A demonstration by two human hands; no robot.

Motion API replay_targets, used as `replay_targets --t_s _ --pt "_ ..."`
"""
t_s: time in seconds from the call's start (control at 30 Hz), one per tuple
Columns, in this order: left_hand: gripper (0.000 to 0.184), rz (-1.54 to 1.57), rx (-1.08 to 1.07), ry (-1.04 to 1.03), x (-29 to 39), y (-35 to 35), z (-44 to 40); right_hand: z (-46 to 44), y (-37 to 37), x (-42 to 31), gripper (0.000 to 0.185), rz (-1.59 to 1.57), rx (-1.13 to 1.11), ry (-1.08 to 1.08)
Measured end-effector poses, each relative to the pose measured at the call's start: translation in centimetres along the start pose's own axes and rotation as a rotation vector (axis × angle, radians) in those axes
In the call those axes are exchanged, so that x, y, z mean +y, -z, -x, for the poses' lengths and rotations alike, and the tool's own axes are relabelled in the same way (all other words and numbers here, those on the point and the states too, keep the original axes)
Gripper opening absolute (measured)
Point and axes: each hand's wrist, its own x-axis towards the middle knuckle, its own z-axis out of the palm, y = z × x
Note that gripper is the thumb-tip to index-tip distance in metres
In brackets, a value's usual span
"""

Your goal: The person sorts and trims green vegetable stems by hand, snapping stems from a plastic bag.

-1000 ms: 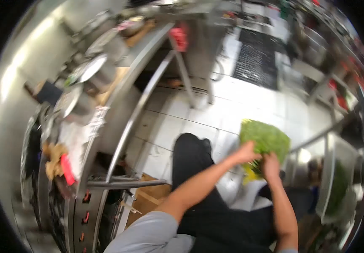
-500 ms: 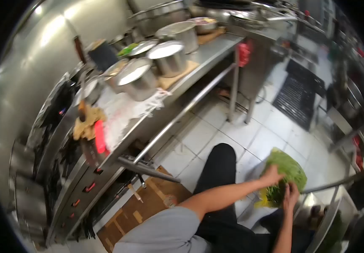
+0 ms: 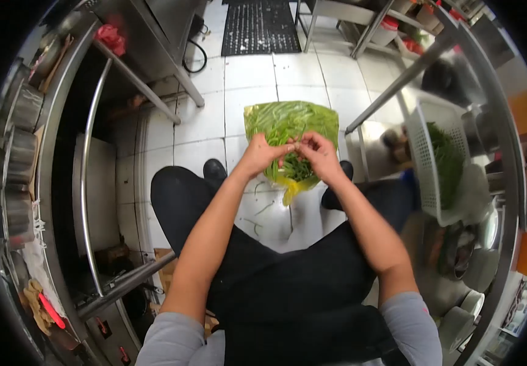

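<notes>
A plastic bag (image 3: 294, 113) full of green vegetables sits on the floor between my feet, its yellow edge (image 3: 291, 190) facing me. Over its mouth, my left hand (image 3: 262, 154) has its fingers closed around thin green stalks (image 3: 280, 135). My right hand (image 3: 319, 155) is pinched with its fingertips against those of the left, at a thin green stalk. Exactly what lies between the fingertips is partly hidden. More cut-looking green pieces (image 3: 300, 169) show under both hands.
A white perforated basket (image 3: 421, 146) with long greens stands on the lower shelf at right. Metal rails (image 3: 88, 177) and counters flank me on both sides. A few green scraps (image 3: 265, 207) lie on the tiles. A black mat (image 3: 260, 27) lies farther ahead.
My view has swung right and down, bringing the bag to the middle. My hands, formerly a little apart at the bag, now meet at the fingertips over it.
</notes>
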Motion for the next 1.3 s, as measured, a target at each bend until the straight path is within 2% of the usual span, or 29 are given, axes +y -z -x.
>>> replay_targets --t_s 0.03,0.1,0.2,0.27,0.33,0.37,0.4,0.47,0.53,0.57,0.6,0.73,0.8,0.83,0.93,1.0,1.07,1.1,1.2,1.27,1.3 --pt "0.02 0.003 -0.002 0.026 0.2 0.0 0.4 0.0 -0.1 -0.2 0.012 0.001 -0.023 -0.029" --pt "0.019 -0.26 0.012 0.104 0.6 -0.3 0.9 0.4 -0.1 -0.2 0.015 0.036 -0.051 -0.054" --pt "0.028 -0.157 0.017 0.102 -0.1 -0.7 1.4 0.5 -0.2 -2.3 0.015 0.097 -0.051 -0.062" --pt "0.028 -0.237 -0.009 0.131 0.0 -0.2 1.6 0.5 -0.1 -2.9 0.014 0.125 -0.032 -0.062" --pt "0.029 -0.312 -0.035 0.158 0.6 0.3 2.0 0.2 0.0 -3.7 0.013 0.34 0.057 0.022" --pt "0.027 -0.361 -0.015 0.163 0.9 0.6 2.2 0.6 0.1 -4.8 0.013 0.522 0.1 0.132" --pt "0.024 -0.411 0.006 0.167 1.3 0.7 2.4 0.9 0.1 -5.6 0.013 0.521 0.1 0.127" --pt "0.023 -0.376 0.011 0.149 2.2 0.8 2.8 1.3 0.4 -6.3 0.014 0.746 -0.001 0.082" --pt "0.021 -0.408 0.014 0.189 2.6 0.7 3.2 1.6 0.2 -5.8 0.012 0.746 -0.003 0.085" --pt "0.021 -0.408 0.015 0.194 2.5 0.6 3.3 1.7 0.2 -5.3 0.012 0.757 -0.008 0.153" --pt "0.02 -0.386 0.006 0.198 2.3 0.5 3.4 1.7 0.0 -5.3 0.012 0.768 -0.011 0.223" --pt "0.016 -0.255 -0.037 0.194 2.6 -0.3 3.3 1.6 -1.0 -5.6 0.012 0.792 -0.068 0.264" --pt "0.014 -0.258 -0.045 0.197 3.1 -0.3 3.3 1.3 -1.4 -5.2 0.011 0.737 0.106 0.295" --pt "0.014 -0.235 -0.042 0.172 3.3 -0.4 3.2 1.3 -1.2 -4.9 0.011 0.745 0.111 0.297" --pt "0.014 -0.15 -0.023 0.154 3.7 -0.3 3.3 0.5 -0.7 -4.0 0.013 0.471 0.348 0.104" --pt "0.013 0.169 0.112 0.135 3.0 0.5 3.5 0.5 -0.2 -3.8 0.014 0.505 0.325 0.102" --pt "0.012 0.23 0.177 0.129 1.6 1.8 3.5 0.7 -0.2 -2.9 0.014 0.872 0.235 0.478" --pt "0.013 0.325 0.207 0.098 1.0 2.4 3.6 1.4 -0.7 -4.2 0.017 0.739 0.036 0.139" --pt "0.014 0.451 0.262 0.033 0.7 3.1 3.8 2.6 -3.0 -2.9 0.023 0.193 -0.17 -0.267" --pt "0.012 0.409 0.304 -0.01 0.6 2.9 4.1 3.0 -4.6 -1.8 0.021 0.252 -0.17 -0.264" --pt "0.01 0.389 0.316 -0.021 0.9 2.7 4.2 3.1 -5.4 -1.7 0.021 0.177 -0.14 -0.261"
